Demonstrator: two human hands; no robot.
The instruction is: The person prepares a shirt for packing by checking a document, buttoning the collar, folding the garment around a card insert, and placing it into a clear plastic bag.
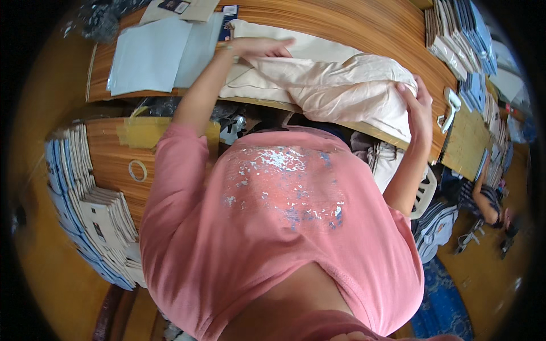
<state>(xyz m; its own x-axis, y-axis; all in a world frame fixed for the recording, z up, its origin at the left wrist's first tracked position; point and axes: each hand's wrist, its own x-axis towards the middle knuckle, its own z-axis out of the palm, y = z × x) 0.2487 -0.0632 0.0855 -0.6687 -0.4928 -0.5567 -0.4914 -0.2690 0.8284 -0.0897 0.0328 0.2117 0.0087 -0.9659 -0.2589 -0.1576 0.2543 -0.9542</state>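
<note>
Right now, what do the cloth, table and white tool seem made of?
Cloth: soft, matte fabric, perhaps cotton, from its loose creases. Table: wood or wood-look laminate, from its striped grain. White tool: probably smooth plastic, from its rounded, even surface.

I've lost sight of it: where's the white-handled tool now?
In the head view, the white-handled tool lies at the right, near the right end of the wood-grain table, just right of the right hand.
</note>
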